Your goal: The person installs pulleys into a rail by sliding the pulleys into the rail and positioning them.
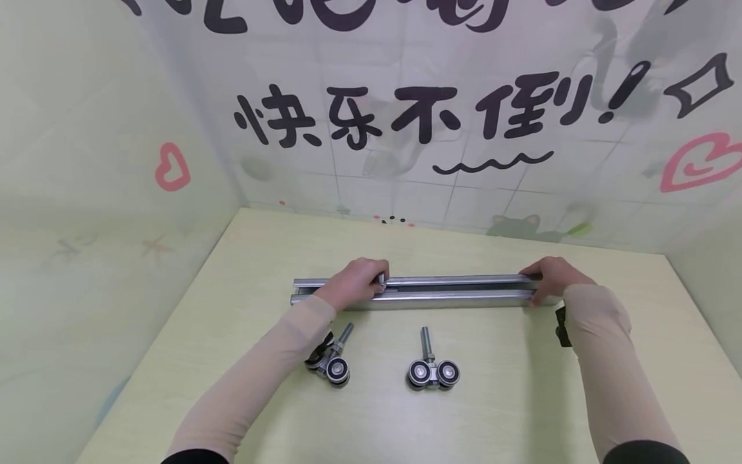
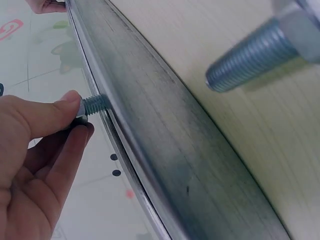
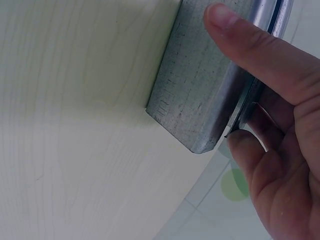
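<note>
the metal rail (image 1: pixel 458 298) lies across the counter (image 1: pixel 493 412), its slot facing up. at nine o'clock from its middle, the left hand (image 1: pixel 355 283) has its grip clamped on a threaded stud (image 2: pixel 94 105), thumb against fingers; the stud stands at the slot, and its far end is hidden there. at three o'clock, the right hand (image 1: pixel 553 280) has its grip clamped round the rail's end, thumb on the near wall, fingers on the far side

two roller trolleys lie on the counter on the near side of the rail, apart from it: the left trolley (image 1: pixel 337 370) at eight o'clock, partly covered by the left wrist, its bolt pointing to one o'clock; the right trolley (image 1: pixel 433 374) at six o'clock, its bolt pointing to twelve
</note>
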The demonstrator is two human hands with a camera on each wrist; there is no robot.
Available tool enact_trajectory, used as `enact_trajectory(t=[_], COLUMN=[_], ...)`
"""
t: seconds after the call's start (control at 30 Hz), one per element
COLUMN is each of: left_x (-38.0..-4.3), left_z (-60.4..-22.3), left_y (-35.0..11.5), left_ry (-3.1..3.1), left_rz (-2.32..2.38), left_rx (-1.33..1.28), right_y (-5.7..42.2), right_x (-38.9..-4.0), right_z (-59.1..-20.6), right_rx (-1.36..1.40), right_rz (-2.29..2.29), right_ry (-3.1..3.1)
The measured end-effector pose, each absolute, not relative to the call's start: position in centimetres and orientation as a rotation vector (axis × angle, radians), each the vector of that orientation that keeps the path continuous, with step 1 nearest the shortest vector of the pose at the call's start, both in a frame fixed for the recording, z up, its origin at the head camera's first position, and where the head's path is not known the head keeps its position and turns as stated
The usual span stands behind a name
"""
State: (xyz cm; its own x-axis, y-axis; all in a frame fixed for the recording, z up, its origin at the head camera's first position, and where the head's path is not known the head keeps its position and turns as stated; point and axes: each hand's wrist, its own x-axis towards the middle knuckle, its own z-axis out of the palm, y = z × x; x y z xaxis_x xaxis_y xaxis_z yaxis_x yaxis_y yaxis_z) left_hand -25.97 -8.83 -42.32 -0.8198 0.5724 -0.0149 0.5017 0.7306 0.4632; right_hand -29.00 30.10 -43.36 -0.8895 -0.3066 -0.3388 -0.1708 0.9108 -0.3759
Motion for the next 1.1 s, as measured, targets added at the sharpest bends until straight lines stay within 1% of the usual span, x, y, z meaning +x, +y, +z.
enact_trajectory(t=[0.43, 1.1], left_x=[-25.8, -25.8], left_z=[-42.4, -42.4], left_y=[-10.9, -13.4], left_ry=[2.775, 2.779], left_rz=[0.722, 0.719], left_rx=[0.811, 0.809], right_y=[30.2, 29.9], right_x=[-29.0, -29.1], right_z=[-43.1, -43.3], right_rx=[-0.360, -0.328], right_rz=[-0.468, -0.494], right_ry=[2.692, 2.664])
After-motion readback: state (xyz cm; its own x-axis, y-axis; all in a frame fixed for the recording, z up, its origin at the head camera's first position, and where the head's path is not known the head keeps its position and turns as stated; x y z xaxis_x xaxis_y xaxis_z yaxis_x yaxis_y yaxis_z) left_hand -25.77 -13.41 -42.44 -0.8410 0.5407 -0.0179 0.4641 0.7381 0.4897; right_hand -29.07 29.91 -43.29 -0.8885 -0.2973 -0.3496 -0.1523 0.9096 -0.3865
